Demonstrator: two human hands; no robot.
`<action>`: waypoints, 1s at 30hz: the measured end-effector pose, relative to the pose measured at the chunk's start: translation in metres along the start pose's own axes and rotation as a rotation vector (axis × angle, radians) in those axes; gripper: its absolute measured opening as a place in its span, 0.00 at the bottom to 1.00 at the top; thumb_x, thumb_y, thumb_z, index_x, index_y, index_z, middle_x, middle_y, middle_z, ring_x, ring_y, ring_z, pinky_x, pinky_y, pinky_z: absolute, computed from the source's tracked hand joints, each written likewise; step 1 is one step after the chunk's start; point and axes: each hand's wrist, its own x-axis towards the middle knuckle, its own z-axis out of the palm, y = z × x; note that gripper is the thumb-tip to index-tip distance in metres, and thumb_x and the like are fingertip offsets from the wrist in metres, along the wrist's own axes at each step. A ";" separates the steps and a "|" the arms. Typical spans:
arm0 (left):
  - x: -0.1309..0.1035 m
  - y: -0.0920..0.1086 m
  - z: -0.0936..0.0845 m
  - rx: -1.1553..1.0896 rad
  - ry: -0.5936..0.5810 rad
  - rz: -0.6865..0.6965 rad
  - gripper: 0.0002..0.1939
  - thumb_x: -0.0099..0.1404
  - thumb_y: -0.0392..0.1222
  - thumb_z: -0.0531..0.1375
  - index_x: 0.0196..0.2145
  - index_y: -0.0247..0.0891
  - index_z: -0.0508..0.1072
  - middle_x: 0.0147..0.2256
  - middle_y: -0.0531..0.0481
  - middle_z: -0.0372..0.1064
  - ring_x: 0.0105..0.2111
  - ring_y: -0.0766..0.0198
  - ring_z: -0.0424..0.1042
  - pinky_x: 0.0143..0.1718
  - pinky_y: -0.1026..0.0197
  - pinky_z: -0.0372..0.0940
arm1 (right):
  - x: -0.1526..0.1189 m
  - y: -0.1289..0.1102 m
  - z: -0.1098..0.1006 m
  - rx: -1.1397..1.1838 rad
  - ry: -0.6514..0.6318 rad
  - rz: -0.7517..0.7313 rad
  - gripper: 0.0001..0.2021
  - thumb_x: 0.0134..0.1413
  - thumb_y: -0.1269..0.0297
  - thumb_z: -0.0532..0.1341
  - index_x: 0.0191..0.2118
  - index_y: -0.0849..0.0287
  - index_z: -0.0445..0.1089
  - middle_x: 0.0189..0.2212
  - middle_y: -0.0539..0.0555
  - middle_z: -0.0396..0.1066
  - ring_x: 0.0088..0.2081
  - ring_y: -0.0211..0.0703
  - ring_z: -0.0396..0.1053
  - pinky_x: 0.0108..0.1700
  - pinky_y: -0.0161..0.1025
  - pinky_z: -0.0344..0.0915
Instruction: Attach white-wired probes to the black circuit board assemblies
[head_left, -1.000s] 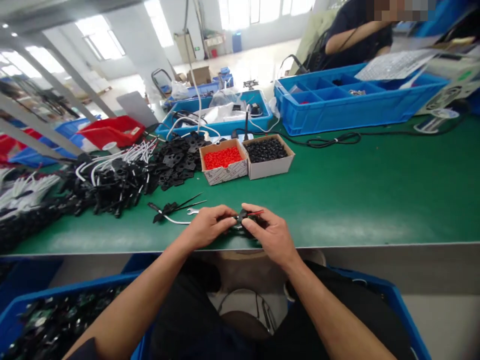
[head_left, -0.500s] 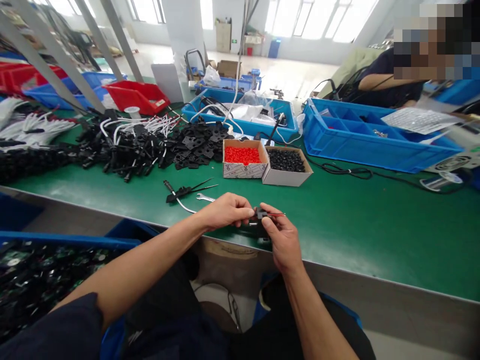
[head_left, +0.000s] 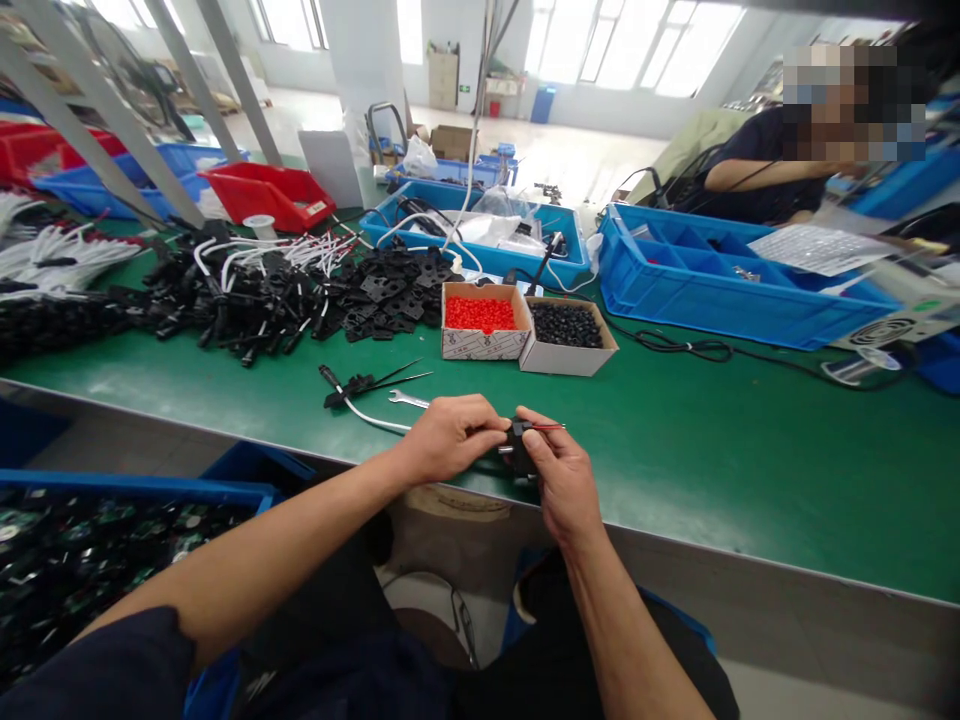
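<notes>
Risk first: main one looks like a slip. The blocky black plastic part [head_left: 517,455] is small and sits in fingertip grips over the near edge of the green bench top [head_left: 720,480]; if the right thumb eases off, it could twist or drop toward the lap. Second: the thin red wires [head_left: 553,427] stick out past the right fingers, so a squeeze or roll of that hand could bend or tug them. Third: the white round cable [head_left: 379,422] runs across the bench toward the left forearm; if the sleeve or wrist snags it, the flat black bracket with thin black strips [head_left: 360,388] could get dragged along, maybe into the silver open-ended wrench [head_left: 409,399]. Can't tell if that cable joins the part; the arm hides its end.

Position: part is between both hands, touching both, right in front of the body. Right hand [head_left: 562,472] clamps it from the right, thumb on the near face, fingers behind. Left hand [head_left: 461,437] has thumb and forefinger pinching its upper left edge; can't make out whether a cable end is in there too. Short silver metal pin [head_left: 505,450] pokes out left, just below the left fingertips.
</notes>
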 end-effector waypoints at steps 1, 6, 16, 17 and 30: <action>0.003 0.002 -0.004 -0.092 -0.027 -0.123 0.08 0.65 0.41 0.59 0.36 0.35 0.77 0.32 0.50 0.73 0.32 0.68 0.71 0.33 0.67 0.62 | 0.000 0.000 0.000 -0.001 -0.003 -0.003 0.32 0.53 0.48 0.66 0.59 0.63 0.67 0.47 0.59 0.67 0.40 0.37 0.70 0.43 0.33 0.70; 0.010 0.009 -0.012 -0.292 -0.290 -0.506 0.14 0.64 0.47 0.57 0.30 0.33 0.73 0.27 0.50 0.72 0.23 0.68 0.69 0.25 0.66 0.60 | -0.002 0.000 -0.001 -0.049 -0.034 -0.035 0.30 0.54 0.50 0.66 0.58 0.63 0.67 0.47 0.58 0.67 0.44 0.38 0.69 0.47 0.32 0.69; -0.010 0.000 0.002 0.298 -0.038 0.026 0.14 0.69 0.44 0.53 0.31 0.33 0.72 0.32 0.45 0.69 0.34 0.63 0.66 0.36 0.61 0.57 | -0.004 -0.006 0.004 -0.093 -0.024 -0.039 0.29 0.54 0.50 0.66 0.56 0.63 0.70 0.45 0.57 0.68 0.42 0.33 0.68 0.46 0.27 0.68; -0.008 0.000 -0.002 0.176 -0.058 -0.073 0.12 0.67 0.44 0.56 0.32 0.34 0.73 0.32 0.46 0.70 0.33 0.64 0.67 0.35 0.63 0.58 | -0.003 -0.006 0.004 -0.094 -0.029 -0.037 0.29 0.54 0.50 0.66 0.56 0.63 0.70 0.45 0.56 0.68 0.42 0.32 0.68 0.46 0.27 0.67; -0.014 0.012 0.000 0.256 -0.087 -0.109 0.11 0.68 0.40 0.53 0.34 0.34 0.73 0.32 0.46 0.70 0.33 0.64 0.68 0.35 0.63 0.58 | -0.006 -0.003 0.003 -0.253 -0.023 -0.081 0.28 0.55 0.49 0.64 0.56 0.62 0.71 0.45 0.56 0.69 0.43 0.35 0.69 0.46 0.29 0.68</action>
